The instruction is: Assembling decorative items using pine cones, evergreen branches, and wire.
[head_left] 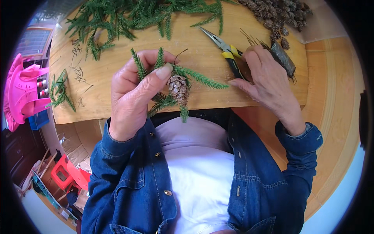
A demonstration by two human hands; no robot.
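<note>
Shirt and jacket: nearest is my white shirt [198, 175], under an open blue denim jacket [132, 199].
Pink plastic seat: at the far left, a pink seat [23, 89] stands beside the table [101, 107].
Loose sprig: one small green sprig [60, 91] lies alone, near the table's left edge.
Dark marks: some handwriting [80, 70] is on the wood.
Greenery: a heap of green branches [132, 17] spreads along the far side.
Left hand: my left hand [130, 89] is raised, with the fingers pinching a sprig with a pine cone.
Held sprig: its green shoots [202, 79] point several ways; the brown cone [179, 90] hangs among them, and a thin dark stem [181, 53] sticks up above.
Pliers: these pliers [225, 47], with yellow and black handles, lie with the jaws toward the far left.
Right hand: my right hand [270, 78] is just beside the handles, its fingers bent; I cannot tell if they grasp anything.
Cones: many brown cones [272, 13] are heaped at the far right.
Bundle: a dark packet [283, 58] lies beyond my right hand.
</note>
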